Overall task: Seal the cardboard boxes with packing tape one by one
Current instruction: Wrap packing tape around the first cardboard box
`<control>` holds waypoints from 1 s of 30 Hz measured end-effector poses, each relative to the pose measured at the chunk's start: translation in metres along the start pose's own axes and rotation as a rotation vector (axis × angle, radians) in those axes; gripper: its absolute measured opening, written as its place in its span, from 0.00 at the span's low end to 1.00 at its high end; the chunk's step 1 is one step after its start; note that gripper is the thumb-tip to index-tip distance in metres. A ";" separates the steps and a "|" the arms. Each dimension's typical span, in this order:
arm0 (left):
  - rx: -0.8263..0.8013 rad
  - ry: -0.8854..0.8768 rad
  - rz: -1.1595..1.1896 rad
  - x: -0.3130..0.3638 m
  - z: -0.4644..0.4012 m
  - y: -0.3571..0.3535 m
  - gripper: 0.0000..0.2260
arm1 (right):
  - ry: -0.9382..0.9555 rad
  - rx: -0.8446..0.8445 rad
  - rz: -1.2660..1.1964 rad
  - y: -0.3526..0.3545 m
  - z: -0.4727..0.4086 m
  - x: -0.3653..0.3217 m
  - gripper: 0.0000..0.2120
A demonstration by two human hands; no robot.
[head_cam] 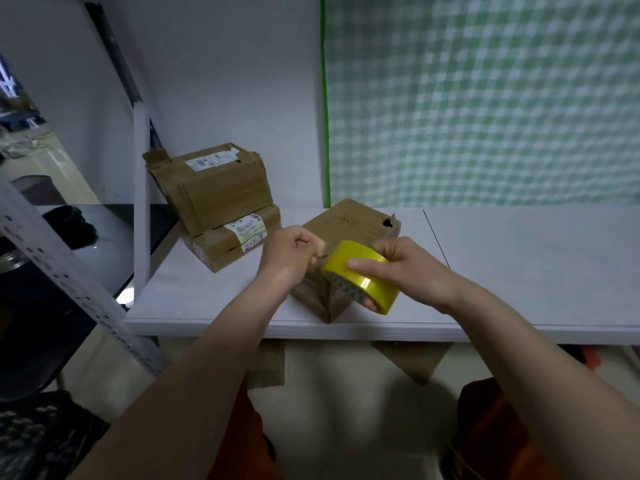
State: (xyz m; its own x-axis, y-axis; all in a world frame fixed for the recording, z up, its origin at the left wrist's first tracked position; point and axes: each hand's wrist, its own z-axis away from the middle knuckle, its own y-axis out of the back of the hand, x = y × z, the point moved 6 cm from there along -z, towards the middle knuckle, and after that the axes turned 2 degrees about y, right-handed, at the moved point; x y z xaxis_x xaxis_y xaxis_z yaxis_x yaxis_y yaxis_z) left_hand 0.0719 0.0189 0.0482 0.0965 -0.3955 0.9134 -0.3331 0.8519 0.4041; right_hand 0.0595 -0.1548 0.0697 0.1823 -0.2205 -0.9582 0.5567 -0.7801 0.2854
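Near the front edge of the white table, a brown cardboard box stood with one corner turned toward the person. Above it, the right hand held a yellow roll of packing tape, with the fingers curled over the outer face and one fingertip showing through the core. The left hand was closed in a pinch just beside the roll; it probably held the loose end of the tape, but the strip itself was too thin to see clearly.

Toward the back left corner of the table lay two more brown cardboard boxes with white labels, one stacked on the other and leaning on a white post.

I judge the roll to be light and stiff, so a grip through the core is good. The free tape is soft and sticky and will fold on itself; it is better to keep it stretched. The box looks worn and light, so it may slide when the tape is pressed down.
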 end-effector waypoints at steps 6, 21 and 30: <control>0.053 0.049 0.003 -0.010 -0.011 0.006 0.12 | -0.109 0.058 -0.033 0.008 0.002 0.027 0.14; 0.114 -0.006 -0.086 -0.017 -0.037 -0.005 0.03 | -0.268 0.108 -0.103 0.011 -0.017 0.053 0.10; 0.061 0.065 -0.222 -0.026 -0.061 -0.009 0.01 | -0.328 0.104 -0.119 0.011 -0.036 0.050 0.11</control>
State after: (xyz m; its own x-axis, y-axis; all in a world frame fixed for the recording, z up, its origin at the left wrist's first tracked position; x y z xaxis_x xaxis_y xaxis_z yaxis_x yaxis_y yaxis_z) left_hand 0.1300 0.0425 0.0242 0.2331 -0.5465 0.8043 -0.3525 0.7234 0.5937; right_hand 0.1042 -0.1531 0.0252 -0.1576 -0.2876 -0.9447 0.4697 -0.8633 0.1845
